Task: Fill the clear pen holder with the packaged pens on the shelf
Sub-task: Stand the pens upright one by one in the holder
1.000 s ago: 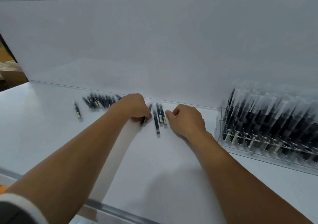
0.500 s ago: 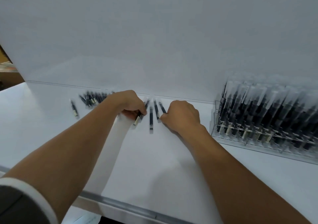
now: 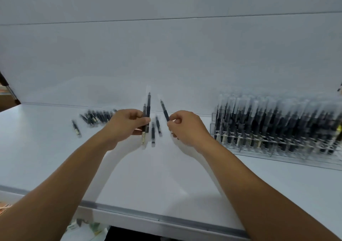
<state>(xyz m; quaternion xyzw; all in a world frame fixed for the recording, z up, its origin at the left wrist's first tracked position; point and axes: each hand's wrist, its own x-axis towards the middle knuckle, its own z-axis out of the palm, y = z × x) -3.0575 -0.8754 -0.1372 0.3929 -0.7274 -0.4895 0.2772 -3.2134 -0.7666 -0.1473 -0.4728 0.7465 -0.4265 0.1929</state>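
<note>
Head view looks down on a white shelf (image 3: 166, 176) with a plain white back panel (image 3: 166, 55) behind it. At the middle of the frame the left hand (image 3: 127, 124) has its grip curled around two packaged pens (image 3: 148, 107), which are lifted off the shelf and point up toward the panel, one reaching higher than the other. Just to its right, the right hand (image 3: 185, 127) pinches a single pen (image 3: 165, 111) between thumb and forefinger. This pen tilts up and to the left, with its lower end hidden in the grip.

Between the two hands, two more pens (image 3: 153, 133) lie flat on the shelf, side by side. A loose pile of pens (image 3: 98, 115) lies against the back edge to the left of the hands, and one stray pen (image 3: 76, 128) lies apart, further left.

The clear pen holder (image 3: 213, 124) stands on the shelf at the right of the frame, well apart from the hands. It is packed with rows of upright dark pens in clear wrappers, though blur hides the detail. Blurred packages (image 3: 83, 227) show below the shelf's front edge at lower left.
</note>
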